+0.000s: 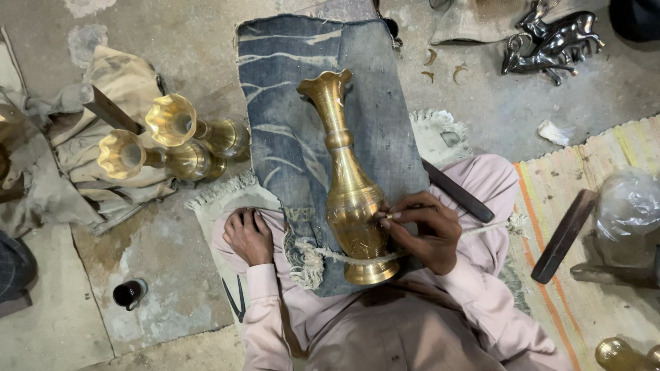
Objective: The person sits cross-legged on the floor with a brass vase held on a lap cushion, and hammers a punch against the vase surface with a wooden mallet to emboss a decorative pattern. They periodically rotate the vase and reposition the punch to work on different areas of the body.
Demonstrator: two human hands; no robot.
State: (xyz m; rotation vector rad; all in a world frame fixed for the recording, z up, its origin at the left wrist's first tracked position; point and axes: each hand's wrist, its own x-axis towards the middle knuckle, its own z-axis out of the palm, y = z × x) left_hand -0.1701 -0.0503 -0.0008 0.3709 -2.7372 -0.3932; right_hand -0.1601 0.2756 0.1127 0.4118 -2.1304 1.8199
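Hands first: right hand (425,230) is closed around a thin engraving tool (386,216) pressed to the brass vase (350,192), which is laid on denim cloth (302,124) over the lap. Left hand (247,235) is rested flat, empty. Unsteadied, the vase could be rolled and scratched.

Brass vase (350,192): tall, slim neck with a ring collar, flared scalloped mouth, bulbous body, round foot. Lying on its side on a blue denim cloth (289,124), mouth pointing away, foot toward the person. Engraved pattern shows on the lower body. A pale cord (330,255) crosses just above the foot. A thin tool (386,216) touches the body.
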